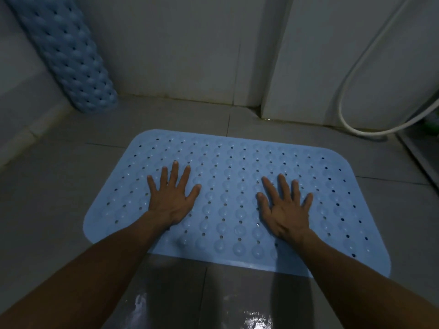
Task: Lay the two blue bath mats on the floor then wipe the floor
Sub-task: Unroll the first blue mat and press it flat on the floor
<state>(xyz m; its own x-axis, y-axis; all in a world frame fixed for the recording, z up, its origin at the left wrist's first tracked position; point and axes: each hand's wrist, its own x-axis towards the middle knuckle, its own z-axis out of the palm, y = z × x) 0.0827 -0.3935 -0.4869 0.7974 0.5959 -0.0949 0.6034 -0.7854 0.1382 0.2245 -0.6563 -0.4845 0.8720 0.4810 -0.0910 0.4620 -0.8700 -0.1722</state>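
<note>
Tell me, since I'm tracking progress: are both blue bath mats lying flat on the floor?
No: one mat lies flat under both hands, while the second mat stands rolled against the wall.

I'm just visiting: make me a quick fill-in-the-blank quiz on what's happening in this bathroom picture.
1. Both hands, the left hand and the right hand, press flat on a ____ mat with spread fingers.
2. The second mat is rolled up and leans against the ____.
3. The white hose hangs on the person's ____ side.

Missing words: blue; wall; right
</note>
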